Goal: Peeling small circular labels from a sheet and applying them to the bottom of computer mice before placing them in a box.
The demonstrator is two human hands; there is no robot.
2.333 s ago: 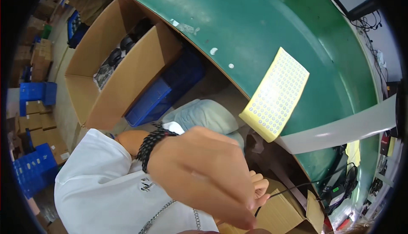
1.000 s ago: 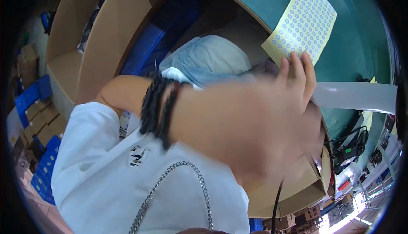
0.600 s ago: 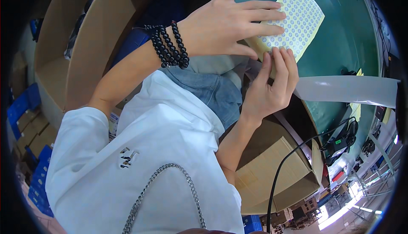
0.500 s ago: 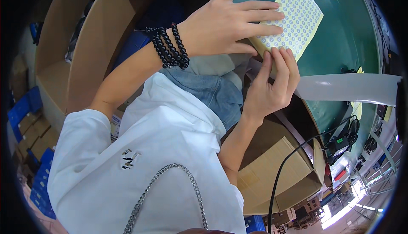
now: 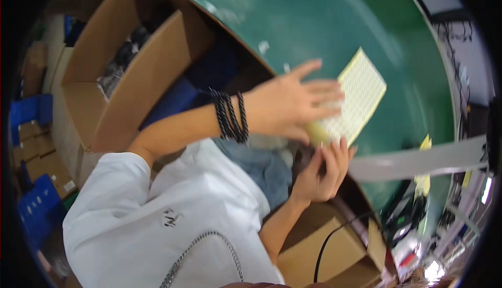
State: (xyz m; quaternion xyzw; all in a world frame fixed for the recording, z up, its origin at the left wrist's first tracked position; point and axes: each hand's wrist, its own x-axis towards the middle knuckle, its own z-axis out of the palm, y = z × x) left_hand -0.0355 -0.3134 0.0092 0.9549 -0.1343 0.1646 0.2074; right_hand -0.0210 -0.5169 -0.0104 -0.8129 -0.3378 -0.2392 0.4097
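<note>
A pale yellow-edged sheet of small round stickers (image 5: 362, 95) lies at the near edge of the green tabletop. My left hand (image 5: 295, 102), with black beaded bracelets at the wrist, spreads its fingers over the sheet's left side. The fingers of my right hand (image 5: 325, 173) are bent together at the sheet's near corner, thumb against fingers. That corner is partly hidden by the fingertips, and both hands are slightly blurred. Whether a single sticker is between the right fingertips cannot be made out.
A translucent pale strip (image 5: 418, 161) crosses the table to the right of the sheet. Beyond it lie black cables and adapters (image 5: 405, 212). An open cardboard box (image 5: 138, 78) stands at the left, another cardboard box (image 5: 324, 251) below the table edge. White scraps (image 5: 263, 47) dot the table.
The view has shifted, so the table, sheet and hands appear lower in the picture. Both hands keep nearly the same places at the sheet.
</note>
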